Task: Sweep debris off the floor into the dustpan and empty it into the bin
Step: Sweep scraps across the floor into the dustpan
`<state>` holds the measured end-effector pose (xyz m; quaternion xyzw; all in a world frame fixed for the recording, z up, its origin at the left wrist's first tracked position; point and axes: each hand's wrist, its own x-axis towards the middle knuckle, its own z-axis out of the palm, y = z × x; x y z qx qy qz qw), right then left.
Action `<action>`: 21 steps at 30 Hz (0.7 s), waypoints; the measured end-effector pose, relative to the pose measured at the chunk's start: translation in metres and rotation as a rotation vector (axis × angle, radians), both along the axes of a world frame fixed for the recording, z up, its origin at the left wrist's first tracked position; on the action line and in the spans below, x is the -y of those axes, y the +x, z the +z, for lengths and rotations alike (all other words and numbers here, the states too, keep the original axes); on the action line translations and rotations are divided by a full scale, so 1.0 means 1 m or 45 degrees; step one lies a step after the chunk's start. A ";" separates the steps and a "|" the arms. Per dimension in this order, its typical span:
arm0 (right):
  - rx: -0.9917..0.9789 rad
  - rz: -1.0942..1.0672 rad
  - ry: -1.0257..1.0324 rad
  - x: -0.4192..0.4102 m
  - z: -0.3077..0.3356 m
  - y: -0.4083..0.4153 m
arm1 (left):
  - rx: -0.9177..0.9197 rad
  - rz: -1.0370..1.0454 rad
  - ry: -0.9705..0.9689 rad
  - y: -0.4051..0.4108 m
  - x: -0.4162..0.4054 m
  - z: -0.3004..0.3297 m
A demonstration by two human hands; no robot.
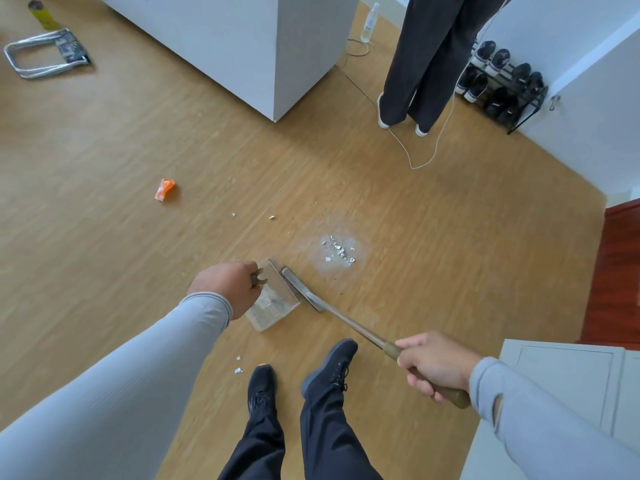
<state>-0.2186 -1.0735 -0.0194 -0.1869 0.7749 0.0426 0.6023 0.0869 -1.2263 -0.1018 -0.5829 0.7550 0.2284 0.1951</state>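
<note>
From the head view, the left hand (227, 284) curls its grip round the short brown handle of a clear plastic dustpan (273, 299) that rests on the light wood-pattern floor (121, 161); the right hand (434, 367) has its grip clamped on the brown wooden handle of a long, thin-shafted brush (349, 322), whose narrow grey head lies just beside the pan's right edge; a pile of white crumbs and dust (337, 251) sits near the head, beyond it and apart from the pan; smaller white scraps (238, 368) lie by the dark shoes, two more flecks farther out, and an orange wrapper (165, 189) well apart to the left; no bin shows here. The likely trouble, as I judge it: a hasty stroke could scatter the fine powder past the pan's lip, or the lightly held pan could slide back and let crumbs slip under its edge.
</note>
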 end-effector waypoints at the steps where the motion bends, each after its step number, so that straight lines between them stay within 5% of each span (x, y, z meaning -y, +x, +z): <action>1: -0.001 -0.024 -0.003 -0.003 0.000 -0.002 | -0.003 0.008 0.003 0.001 0.000 0.000; 10: -0.155 -0.061 -0.190 -0.018 0.025 -0.047 | -0.012 0.028 0.020 0.003 -0.005 0.010; 21: -0.363 -0.169 -0.269 0.045 -0.015 -0.098 | -0.099 0.012 0.045 -0.094 0.031 0.013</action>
